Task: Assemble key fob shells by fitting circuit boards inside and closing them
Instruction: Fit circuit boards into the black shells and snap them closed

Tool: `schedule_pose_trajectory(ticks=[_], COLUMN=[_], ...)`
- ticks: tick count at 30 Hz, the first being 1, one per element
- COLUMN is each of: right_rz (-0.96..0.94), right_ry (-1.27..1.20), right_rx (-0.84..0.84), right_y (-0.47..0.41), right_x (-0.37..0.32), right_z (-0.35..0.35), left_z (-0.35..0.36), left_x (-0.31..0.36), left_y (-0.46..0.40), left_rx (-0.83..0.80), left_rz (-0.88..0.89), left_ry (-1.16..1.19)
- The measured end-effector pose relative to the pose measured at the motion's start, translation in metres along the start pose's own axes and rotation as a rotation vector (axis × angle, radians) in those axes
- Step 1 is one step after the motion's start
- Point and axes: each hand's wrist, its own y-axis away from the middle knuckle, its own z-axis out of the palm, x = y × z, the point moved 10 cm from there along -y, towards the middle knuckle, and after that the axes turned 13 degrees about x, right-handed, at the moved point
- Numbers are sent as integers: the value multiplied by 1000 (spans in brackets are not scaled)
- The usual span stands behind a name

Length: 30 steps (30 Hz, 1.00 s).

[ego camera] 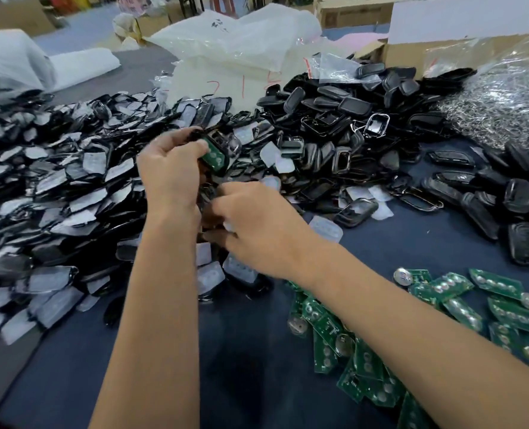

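Countless black shells (334,125) around green boards (461,305)

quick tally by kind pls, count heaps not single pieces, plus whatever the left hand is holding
heap of black shells with clear pads: 1
heap of bare black shells: 1
heap of green circuit boards: 1
bag of metal rings: 1
key fob shell held in the left hand: 1
total: 5
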Motion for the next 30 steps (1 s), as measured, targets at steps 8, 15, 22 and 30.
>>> schedule_pose_trajectory(ticks=[8,15,22,30], right_rz=[-194,-134,414,788], right_ry=[289,286,-14,-140], right_rx=[-283,-86,392,794], right_y=[2,-5,31,134], right_x=[-38,-23,93,196], right_z=[58,28,-103,-176], left_z=[-36,-28,48,160], left_x=[9,6,-18,-54], left_y=[-23,-14,26,165], left_rx=[120,138,-152,-732], left_rz=[26,5,19,510], left_ry=[-17,57,-65,-533])
